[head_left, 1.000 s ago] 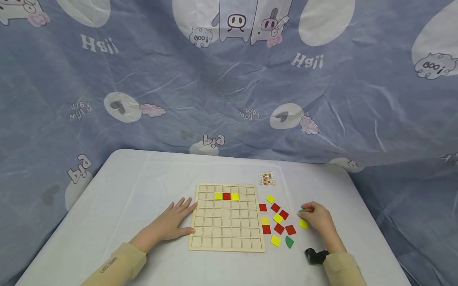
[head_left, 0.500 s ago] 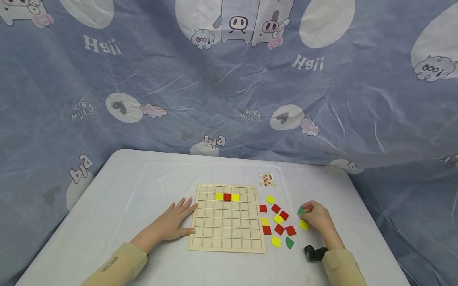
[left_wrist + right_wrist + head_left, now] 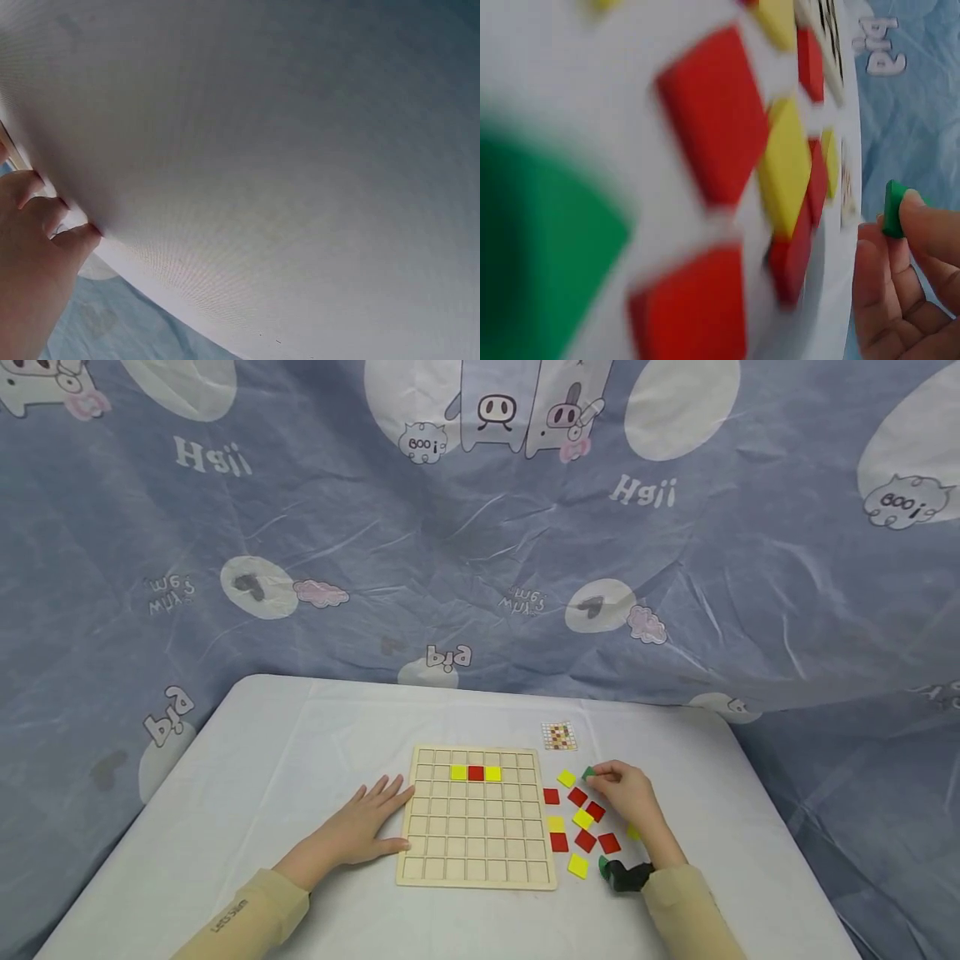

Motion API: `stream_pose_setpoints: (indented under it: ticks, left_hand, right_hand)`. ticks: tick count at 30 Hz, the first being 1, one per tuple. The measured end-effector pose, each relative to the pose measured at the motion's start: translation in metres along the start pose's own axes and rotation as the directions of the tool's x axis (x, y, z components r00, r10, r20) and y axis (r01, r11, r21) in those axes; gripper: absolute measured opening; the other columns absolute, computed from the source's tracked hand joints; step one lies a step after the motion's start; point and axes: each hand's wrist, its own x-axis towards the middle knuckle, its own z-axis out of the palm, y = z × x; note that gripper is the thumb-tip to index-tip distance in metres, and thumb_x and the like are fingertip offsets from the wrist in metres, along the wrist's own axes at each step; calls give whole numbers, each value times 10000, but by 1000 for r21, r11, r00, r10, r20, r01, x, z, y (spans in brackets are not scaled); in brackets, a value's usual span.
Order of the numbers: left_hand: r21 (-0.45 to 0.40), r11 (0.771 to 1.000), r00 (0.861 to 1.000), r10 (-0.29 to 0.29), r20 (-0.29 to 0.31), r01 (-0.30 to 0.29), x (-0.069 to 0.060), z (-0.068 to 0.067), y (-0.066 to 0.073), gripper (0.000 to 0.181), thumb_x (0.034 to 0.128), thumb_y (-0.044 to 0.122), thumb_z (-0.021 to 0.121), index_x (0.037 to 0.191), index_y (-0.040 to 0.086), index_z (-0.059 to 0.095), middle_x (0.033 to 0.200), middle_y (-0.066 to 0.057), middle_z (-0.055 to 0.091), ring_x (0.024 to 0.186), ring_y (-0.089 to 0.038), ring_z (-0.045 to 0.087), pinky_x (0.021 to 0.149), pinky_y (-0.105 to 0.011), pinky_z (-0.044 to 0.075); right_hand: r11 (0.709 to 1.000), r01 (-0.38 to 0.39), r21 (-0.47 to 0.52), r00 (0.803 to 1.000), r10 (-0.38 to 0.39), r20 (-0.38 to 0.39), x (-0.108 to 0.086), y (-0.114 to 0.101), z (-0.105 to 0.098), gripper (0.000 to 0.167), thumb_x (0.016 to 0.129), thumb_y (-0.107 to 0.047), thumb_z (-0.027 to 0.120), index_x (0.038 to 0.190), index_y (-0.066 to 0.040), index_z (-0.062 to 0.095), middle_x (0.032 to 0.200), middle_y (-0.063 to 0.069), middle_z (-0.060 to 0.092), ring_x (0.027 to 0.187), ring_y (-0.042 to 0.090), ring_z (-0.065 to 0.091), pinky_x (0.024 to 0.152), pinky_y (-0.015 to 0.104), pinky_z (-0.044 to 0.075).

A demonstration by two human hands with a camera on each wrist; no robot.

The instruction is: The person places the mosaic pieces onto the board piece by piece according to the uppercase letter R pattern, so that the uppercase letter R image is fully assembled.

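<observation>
Head view: your right hand [image 3: 630, 789] pinches a small flat green piece [image 3: 588, 773], apparently wood, above the far right of the loose pieces. From this piece, the square pale-wood grid board [image 3: 476, 828] lies to your left, with a loose yellow tile [image 3: 566, 778] in between. Your right hand is the nearer one to the green piece; your left hand [image 3: 360, 827] is well apart, fingers spread and straight, fingertips and thumb touching the board's left edge, gripping nothing. The green piece's long axis cannot be told here, as your fingers cover part of it. The writing on the left sleeve [image 3: 240, 914] appears to be "Let's Slim". The grey-blue printed cloth backdrop [image 3: 450, 543] carries "BOO!" in clouds and a word like "Haii"; other words are inverted. The small gridded picture card [image 3: 559, 736] shows no readable text.

Left wrist view: your left fingertips meet a thin strip of pale edge at the picture's left border; most of the hand is cut off. No writing is readable.

Right wrist view: your thumb and finger hold the green piece nearly edge-on, its visible edge roughly upright in this view. A sideways word resembling "pia" shows on the cloth.
</observation>
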Motion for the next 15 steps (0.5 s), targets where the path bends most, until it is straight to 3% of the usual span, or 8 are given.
stream_pose_setpoints:
  ticks: [7,15]
  left_hand:
    - [-4,1000,1000,-2,-3,2,0,1,-1,857,877,582,636,1551,159,319,1622,-152,252,1504,-397,194,1197,-617,178]
    - [-6,1000,1000,9,-8,-9,0,1,-3,851,881,580,633,1550,156,321,1621,-155,253,1502,-400,197,1194,-622,180]
  right_hand:
    - [988,105,114,993,-109,33,5,-35,42,212,896,-163,723,1060,-31,693,882,94,692,729,172,660,668,271,563]
    - [977,215,10,974,-215,78,5,-62,73,82,897,-154,723,955,-96,716,871,42,701,733,139,625,666,287,540]
